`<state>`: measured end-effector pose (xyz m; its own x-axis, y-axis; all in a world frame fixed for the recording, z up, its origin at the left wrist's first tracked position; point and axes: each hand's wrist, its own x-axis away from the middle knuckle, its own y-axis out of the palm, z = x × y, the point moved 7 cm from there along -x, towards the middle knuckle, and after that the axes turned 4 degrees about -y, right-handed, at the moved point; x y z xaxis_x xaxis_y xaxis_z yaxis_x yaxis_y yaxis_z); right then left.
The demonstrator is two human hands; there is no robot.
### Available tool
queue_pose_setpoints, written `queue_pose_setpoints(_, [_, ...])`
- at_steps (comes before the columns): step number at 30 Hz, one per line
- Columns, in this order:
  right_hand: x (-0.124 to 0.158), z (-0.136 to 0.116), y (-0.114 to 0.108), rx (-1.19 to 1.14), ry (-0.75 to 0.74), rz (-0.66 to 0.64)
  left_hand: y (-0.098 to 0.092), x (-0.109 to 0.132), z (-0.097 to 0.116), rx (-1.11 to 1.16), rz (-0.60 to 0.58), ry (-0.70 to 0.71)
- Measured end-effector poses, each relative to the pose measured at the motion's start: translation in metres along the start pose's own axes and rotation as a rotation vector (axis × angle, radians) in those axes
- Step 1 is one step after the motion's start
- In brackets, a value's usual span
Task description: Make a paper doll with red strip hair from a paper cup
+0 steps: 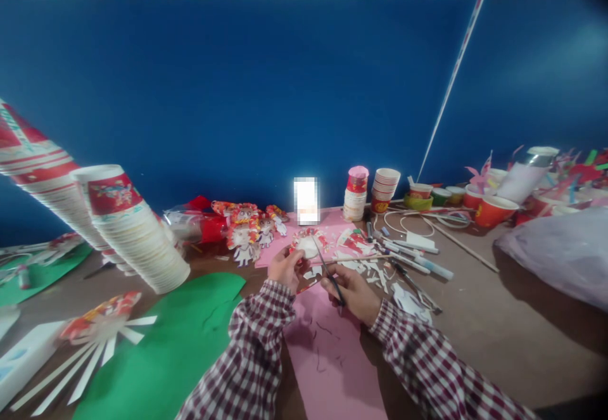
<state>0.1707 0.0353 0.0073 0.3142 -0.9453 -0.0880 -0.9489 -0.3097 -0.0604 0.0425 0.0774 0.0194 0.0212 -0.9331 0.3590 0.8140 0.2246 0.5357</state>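
In the middle of the head view, my left hand grips a cut-up paper cup, its white round base framed by red and yellow printed flaps. My right hand is closed around scissors with dark handles. Their blades point up and away, reaching the cup's right side. Whether the blades touch the paper I cannot tell. Below both hands lies a pink paper sheet with dark pen lines on it. White paper scraps are scattered to the right of the cup.
At left lean tall stacks of paper cups by a green paper sheet. Decorated paper figures stand behind my left hand. Markers, a white cord and a plastic bag lie to the right. A blue partition closes off the back.
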Motion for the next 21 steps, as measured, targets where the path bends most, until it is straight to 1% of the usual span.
queue_pose_setpoints(21, [0.0010, -0.0014, 0.0017, 0.000, 0.010, -0.021, 0.0017, -0.0002, 0.0017, 0.010, -0.004, 0.026])
